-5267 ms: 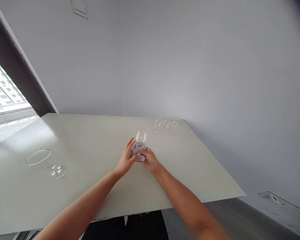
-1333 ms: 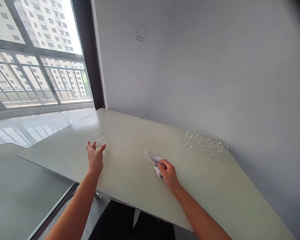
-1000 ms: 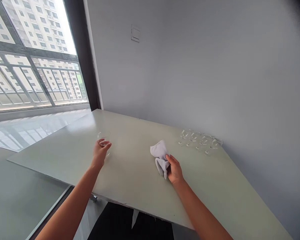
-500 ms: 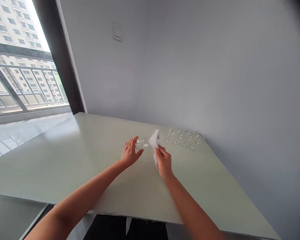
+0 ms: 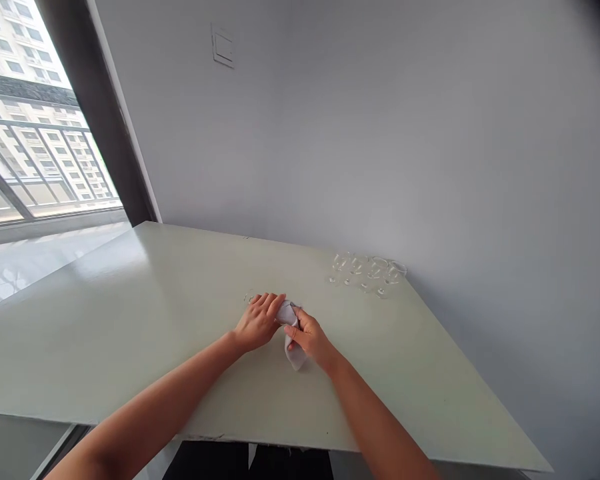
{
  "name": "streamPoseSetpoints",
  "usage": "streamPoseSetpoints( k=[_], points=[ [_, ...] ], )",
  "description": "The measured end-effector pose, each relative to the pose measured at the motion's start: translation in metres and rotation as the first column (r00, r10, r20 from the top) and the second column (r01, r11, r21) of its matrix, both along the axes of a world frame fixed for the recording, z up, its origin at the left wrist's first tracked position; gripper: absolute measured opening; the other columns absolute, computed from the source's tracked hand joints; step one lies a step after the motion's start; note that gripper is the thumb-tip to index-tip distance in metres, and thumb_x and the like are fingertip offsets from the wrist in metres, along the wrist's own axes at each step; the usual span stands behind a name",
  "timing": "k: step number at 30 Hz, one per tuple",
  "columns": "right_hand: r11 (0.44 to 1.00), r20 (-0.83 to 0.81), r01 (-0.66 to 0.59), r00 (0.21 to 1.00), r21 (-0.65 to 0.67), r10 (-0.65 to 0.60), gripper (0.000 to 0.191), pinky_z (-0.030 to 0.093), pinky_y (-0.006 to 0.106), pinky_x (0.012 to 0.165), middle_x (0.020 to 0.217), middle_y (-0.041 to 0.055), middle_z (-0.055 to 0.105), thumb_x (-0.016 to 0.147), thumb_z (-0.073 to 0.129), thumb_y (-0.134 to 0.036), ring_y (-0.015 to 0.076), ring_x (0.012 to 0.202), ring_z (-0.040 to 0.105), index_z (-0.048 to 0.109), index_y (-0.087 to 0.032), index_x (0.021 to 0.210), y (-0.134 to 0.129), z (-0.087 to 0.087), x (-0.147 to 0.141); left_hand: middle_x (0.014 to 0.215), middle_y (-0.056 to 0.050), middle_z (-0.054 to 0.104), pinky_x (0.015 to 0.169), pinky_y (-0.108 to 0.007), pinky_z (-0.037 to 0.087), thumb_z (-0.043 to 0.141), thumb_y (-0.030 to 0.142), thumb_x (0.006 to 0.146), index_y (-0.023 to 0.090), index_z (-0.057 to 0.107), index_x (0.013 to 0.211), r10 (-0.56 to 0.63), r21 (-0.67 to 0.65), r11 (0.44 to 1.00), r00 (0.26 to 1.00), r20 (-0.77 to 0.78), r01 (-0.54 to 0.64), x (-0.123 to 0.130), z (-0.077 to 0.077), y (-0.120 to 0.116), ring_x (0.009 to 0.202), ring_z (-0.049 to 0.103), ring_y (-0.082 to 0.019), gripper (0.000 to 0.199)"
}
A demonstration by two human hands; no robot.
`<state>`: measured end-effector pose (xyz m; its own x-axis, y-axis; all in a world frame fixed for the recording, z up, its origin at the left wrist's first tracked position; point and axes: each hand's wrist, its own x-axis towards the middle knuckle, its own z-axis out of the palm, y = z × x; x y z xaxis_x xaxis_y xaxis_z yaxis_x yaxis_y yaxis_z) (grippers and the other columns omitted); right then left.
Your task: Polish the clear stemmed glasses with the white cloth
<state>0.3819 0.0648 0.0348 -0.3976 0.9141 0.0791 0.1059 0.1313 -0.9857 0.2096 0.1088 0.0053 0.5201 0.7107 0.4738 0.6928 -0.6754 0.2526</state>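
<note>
My left hand (image 5: 261,319) is closed around a stemmed glass, gripped low over the table. Only a bit of the clear glass (image 5: 249,297) shows past the fingers on the left; the bowl is hidden by the hand and the cloth. In my right hand (image 5: 311,337) is a white cloth (image 5: 296,353), pinched between thumb and fingers and pressed against the glass's right end. One corner of the cloth hangs down below the hand. The two hands almost touch at the middle of the table.
Several stemmed glasses (image 5: 365,270) stand grouped at the table's back right, close to the grey wall (image 5: 430,167). The pale table (image 5: 130,333) has its front edge just before my legs. A window with a railing (image 5: 40,147) lies to the left.
My right hand has brought the cloth left and down onto the glass's right end. My left hand has closed more around the glass. The view has shifted slightly.
</note>
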Motion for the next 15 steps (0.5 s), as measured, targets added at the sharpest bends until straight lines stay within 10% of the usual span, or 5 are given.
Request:
streamPoseSetpoints(
  k=[8,13,15],
  points=[
    [0.93,-0.421,0.09,0.873,-0.356,-0.246,0.025,0.032,0.02,0.039,0.058,-0.004,0.048,0.066,0.066,-0.036,0.0071,0.042,0.035,0.06,-0.019,0.083,0.01,-0.016,-0.007,0.104,-0.01,0.057,0.099,-0.046,0.027,0.04,0.024,0.086,0.024,0.045,0.122,-0.047,0.058,0.997,0.993,-0.107,0.053,-0.007,0.027,-0.002,0.104,0.05,-0.024,0.036],
    [0.991,-0.225,0.042,0.972,-0.125,-0.07,0.042,0.042,0.024,0.057,0.074,-0.0007,0.059,0.067,0.068,-0.036,0.0121,0.062,0.05,0.057,-0.021,0.105,-0.002,-0.003,0.001,0.075,-0.004,0.06,0.075,-0.034,0.042,0.053,0.054,0.075,0.025,0.055,0.105,-0.086,-0.198,0.978,0.99,-0.113,0.062,-0.018,0.052,0.004,0.074,0.058,-0.021,0.042],
    [1.0,-0.038,0.006,0.999,0.007,-0.006,0.048,0.043,0.027,0.067,0.085,0.0001,0.061,0.066,0.07,-0.03,0.0149,0.076,0.053,0.055,-0.024,0.111,-0.011,0.001,0.0,0.066,-0.001,0.06,0.062,-0.029,0.042,0.055,0.059,0.071,0.026,0.059,0.092,-0.181,-0.455,0.883,0.979,-0.095,0.119,-0.027,0.066,0.006,0.062,0.057,-0.018,0.04]
  ],
)
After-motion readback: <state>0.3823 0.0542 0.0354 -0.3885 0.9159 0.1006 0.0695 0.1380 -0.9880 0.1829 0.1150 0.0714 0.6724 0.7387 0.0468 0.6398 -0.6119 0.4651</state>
